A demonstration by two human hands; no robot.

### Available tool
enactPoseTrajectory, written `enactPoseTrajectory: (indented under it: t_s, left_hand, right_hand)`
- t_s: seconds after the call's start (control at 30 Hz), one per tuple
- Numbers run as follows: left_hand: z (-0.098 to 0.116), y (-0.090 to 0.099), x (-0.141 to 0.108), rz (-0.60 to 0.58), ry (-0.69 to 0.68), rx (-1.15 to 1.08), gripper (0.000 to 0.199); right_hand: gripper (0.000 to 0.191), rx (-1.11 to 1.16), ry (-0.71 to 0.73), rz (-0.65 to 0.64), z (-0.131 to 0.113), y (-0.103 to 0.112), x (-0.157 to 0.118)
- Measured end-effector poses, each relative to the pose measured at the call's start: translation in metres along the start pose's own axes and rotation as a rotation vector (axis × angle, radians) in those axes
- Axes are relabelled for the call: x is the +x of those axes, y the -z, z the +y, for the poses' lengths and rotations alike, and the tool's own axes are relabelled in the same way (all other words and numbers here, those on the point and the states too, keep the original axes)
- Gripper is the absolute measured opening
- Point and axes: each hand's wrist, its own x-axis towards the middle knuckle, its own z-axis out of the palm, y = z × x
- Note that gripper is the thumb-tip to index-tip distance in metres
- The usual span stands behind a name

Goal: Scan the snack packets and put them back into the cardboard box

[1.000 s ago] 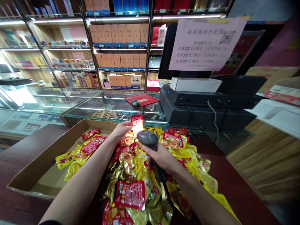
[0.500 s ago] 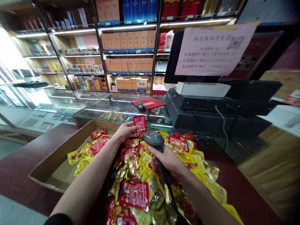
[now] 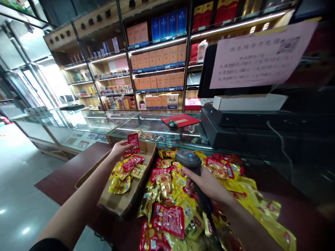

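Packets [image 3: 170,219] in red, yellow and gold lie heaped nearest us. Our right hand [image 3: 208,184] is wrapped around 1 barcode scanner [image 3: 187,157], held over them. Our left hand [image 3: 121,148] holds 1 red packet [image 3: 134,141] in a narrow pinch over the cardboard box [image 3: 117,203]. Beyond, 1 mouse [image 3: 172,124] sits on a red pad [image 3: 187,120].

A black cloth sleeve [image 3: 50,245] with a curved edge; beyond that sleeve, left forearm [image 3: 81,195] and left hand [image 3: 120,149] bare
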Motion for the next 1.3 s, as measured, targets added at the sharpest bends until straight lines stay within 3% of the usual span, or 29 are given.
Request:
enactPoseTrajectory:
  t_s: [0.17, 0.33, 0.53, 0.73, 0.97, 1.1, 1.3]
  left_hand:
    - [0.004, 0.029, -0.01, 0.134, -0.064, 0.024, 0.05]
    - [0.004, 0.018, -0.016, 0.096, -0.098, 0.071, 0.049]
    - [0.0, -0.025, -0.021, -0.072, -0.163, 0.171, 0.05]
    - [-0.009, -0.092, -0.035, -0.259, -0.208, 0.258, 0.043]
    - [-0.025, -0.166, -0.035, -0.452, -0.223, 0.197, 0.036]
    - [-0.041, -0.186, -0.031, -0.493, -0.264, 0.274, 0.032]
    - [-0.065, -0.188, -0.038, -0.442, -0.458, 0.687, 0.023]
  right_hand:
    - [0.038, 0.02, 0.01, -0.009, -0.001, -0.003, -0.001]
    - [0.039, 0.008, 0.008, -0.012, 0.001, -0.002, 0.0]
    - [0.039, 0.017, 0.013, -0.005, 0.0, 0.0, -0.001]
    - [0.038, 0.069, 0.081, 0.021, -0.006, 0.009, -0.004]
    - [0.035, 0.1, 0.094, 0.062, -0.007, 0.026, -0.004]
    - [0.034, 0.116, 0.081, 0.089, -0.008, 0.03, -0.003]
    - [0.031, 0.129, 0.064, 0.092, -0.003, 0.032, 0.004]
